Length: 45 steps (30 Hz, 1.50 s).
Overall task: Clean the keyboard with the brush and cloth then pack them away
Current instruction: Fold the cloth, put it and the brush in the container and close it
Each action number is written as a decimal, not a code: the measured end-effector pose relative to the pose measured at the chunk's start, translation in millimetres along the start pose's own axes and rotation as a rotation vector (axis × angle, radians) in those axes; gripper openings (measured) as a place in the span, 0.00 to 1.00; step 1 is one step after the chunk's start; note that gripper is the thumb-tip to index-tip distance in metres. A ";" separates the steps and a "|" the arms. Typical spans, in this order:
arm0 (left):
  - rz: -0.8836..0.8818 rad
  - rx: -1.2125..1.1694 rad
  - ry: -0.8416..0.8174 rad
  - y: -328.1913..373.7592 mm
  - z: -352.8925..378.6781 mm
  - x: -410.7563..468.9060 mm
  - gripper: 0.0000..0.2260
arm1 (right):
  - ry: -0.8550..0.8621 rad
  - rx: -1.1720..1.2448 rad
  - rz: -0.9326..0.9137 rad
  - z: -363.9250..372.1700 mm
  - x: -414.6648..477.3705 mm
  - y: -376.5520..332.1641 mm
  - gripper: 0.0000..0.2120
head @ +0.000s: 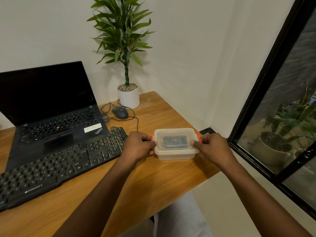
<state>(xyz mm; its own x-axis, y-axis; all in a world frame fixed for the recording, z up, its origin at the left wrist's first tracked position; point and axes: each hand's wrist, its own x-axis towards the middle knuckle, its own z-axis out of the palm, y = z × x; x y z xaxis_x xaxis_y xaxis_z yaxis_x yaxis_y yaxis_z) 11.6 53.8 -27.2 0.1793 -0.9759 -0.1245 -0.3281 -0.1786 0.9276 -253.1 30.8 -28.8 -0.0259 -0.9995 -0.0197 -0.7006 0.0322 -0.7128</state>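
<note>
A clear plastic box [174,153] with its lid on and orange side clips stands on the wooden desk [136,185], right of the black keyboard [56,166]. Something dark shows through the lid; I cannot tell what it is. My left hand [138,145] grips the box's left end, fingers on the left orange clip. At the right end, my right hand [212,146] holds the other clip. No brush or cloth is in plain sight.
An open black laptop [47,106] sits behind the keyboard. A wired mouse [120,112] with looped cable and a white potted plant [128,96] stand at the back. The desk edge runs just right of the box; a dark-framed window [266,93] fills the right.
</note>
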 end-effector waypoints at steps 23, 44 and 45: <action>0.248 0.259 0.098 55.4 -5.9 108.1 0.09 | -0.320 1.008 0.421 7.3 -2.8 -24.3 0.15; 0.185 0.160 0.121 29.4 44.1 146.6 0.10 | -0.253 1.047 0.484 22.5 5.8 -20.8 0.13; 0.177 0.163 0.130 30.4 44.7 143.9 0.10 | -0.255 1.053 0.486 22.1 5.5 -21.3 0.13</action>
<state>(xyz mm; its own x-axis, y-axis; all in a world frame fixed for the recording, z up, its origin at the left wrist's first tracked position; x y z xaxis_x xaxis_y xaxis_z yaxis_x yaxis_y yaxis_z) -14.0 -97.7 -32.7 0.2201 -0.9712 0.0910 -0.5082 -0.0345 0.8606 -222.5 24.5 -29.3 0.0988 -0.8593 -0.5018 0.2777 0.5080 -0.8154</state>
